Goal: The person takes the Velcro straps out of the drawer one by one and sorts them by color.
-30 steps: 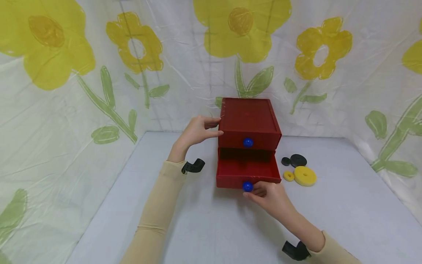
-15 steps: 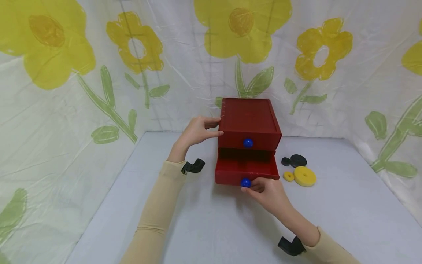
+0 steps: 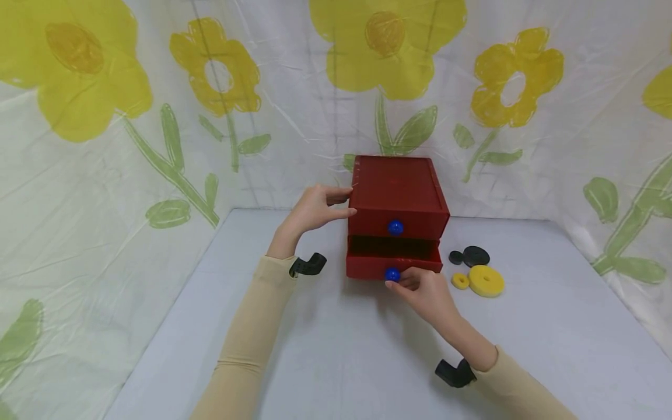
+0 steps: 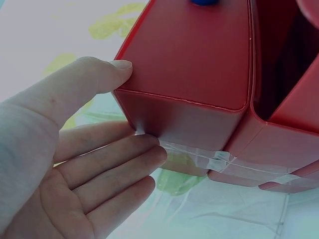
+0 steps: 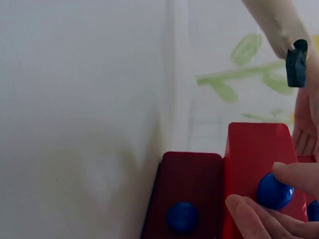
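A red drawer cabinet (image 3: 396, 184) stands on the table. Its top drawer is closed and has a blue knob (image 3: 395, 227); the drawer below is partly out, and its visible interior is dark. My right hand (image 3: 427, 294) pinches that drawer's blue knob (image 5: 275, 191) between thumb and fingers. My left hand (image 3: 312, 207) rests at the cabinet's left front corner: the thumb touches the front edge and the fairly straight fingers (image 4: 109, 154) touch the side. The right wrist view also has a lower drawer (image 5: 192, 174), closed, with its own blue knob; the head view hides it.
Right of the cabinet lie a large black disc (image 3: 476, 256), a small black disc (image 3: 455, 257), a large yellow disc (image 3: 486, 281) and a small yellow ring (image 3: 460, 281). A flower-printed white sheet (image 3: 294, 116) hangs behind and beside the white table (image 3: 325, 356).
The lower visible drawer has slid inward, away from me, and less of its inside shows. My right hand has moved forward with its knob. My left hand has stayed in place.
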`<action>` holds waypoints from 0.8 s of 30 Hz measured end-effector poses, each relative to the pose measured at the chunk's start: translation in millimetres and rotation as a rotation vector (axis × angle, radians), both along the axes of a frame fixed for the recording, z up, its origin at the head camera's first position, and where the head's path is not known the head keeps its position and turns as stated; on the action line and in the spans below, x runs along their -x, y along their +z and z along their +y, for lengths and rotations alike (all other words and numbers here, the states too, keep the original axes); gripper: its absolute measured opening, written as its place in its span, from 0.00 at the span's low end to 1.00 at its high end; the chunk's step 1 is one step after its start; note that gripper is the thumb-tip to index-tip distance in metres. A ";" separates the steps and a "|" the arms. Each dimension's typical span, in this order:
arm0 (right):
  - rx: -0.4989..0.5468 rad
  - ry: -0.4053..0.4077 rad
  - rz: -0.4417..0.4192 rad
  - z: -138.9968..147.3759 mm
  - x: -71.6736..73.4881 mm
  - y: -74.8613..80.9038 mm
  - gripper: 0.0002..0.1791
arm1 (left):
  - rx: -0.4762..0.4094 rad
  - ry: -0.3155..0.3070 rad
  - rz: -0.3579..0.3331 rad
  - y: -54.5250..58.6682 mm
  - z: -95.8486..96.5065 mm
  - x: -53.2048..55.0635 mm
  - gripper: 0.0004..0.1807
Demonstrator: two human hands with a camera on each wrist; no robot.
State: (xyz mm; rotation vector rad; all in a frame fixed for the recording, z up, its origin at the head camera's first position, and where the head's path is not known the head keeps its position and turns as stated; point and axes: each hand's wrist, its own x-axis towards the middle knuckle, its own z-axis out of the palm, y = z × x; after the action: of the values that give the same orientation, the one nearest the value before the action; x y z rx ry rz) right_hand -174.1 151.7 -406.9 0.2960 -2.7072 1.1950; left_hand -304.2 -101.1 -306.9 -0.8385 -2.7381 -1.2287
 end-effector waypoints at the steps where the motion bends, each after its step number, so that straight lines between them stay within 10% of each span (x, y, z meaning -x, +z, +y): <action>1: 0.001 -0.003 -0.001 0.0 1.8 -0.1 0.14 | -0.001 0.000 -0.001 0.0 -0.2 -0.1 0.31; 24: -0.016 -0.049 0.058 -5.1 38.1 1.7 0.15 | -0.020 -0.007 -0.030 1.0 -1.7 -1.1 0.31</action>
State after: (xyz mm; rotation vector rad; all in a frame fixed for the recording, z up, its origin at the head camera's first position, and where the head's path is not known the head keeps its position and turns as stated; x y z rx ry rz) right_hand -212.1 146.6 -405.2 0.2601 -2.6597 1.1350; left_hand -303.1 -102.8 -305.9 -0.8353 -2.7441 -1.2780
